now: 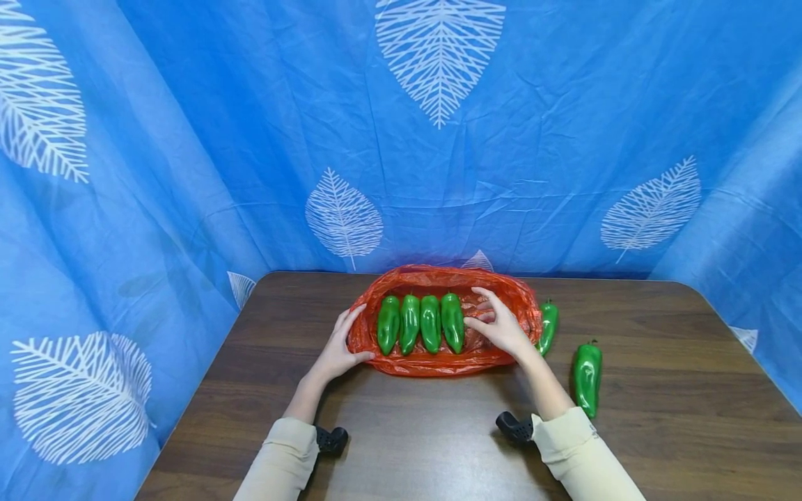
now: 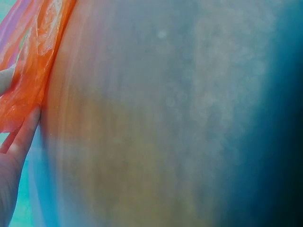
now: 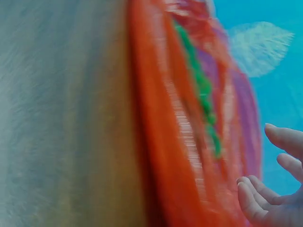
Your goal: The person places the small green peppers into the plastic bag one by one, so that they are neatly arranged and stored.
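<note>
A red plastic bag [image 1: 432,364] lies spread wide at the table's back, its rim forming a long oval. Inside it, several green peppers [image 1: 409,325] stand side by side in a row. My left hand [image 1: 337,355] holds the bag's left end, thumb on the near rim and fingers along the side. In the left wrist view, the orange-red plastic [image 2: 40,61] sits between its thumb and fingers. Over the bag's right part is my right hand [image 1: 501,328], fingers apart and holding nothing, fingertips just right of the rightmost pepper [image 1: 452,323].
Two more green peppers lie right of the bag: one pepper [image 1: 548,327] close against its right end, another pepper [image 1: 587,379] nearer the front, beside the right forearm. The wooden table [image 1: 413,431] backs onto a blue curtain [image 1: 532,139] with white leaf prints.
</note>
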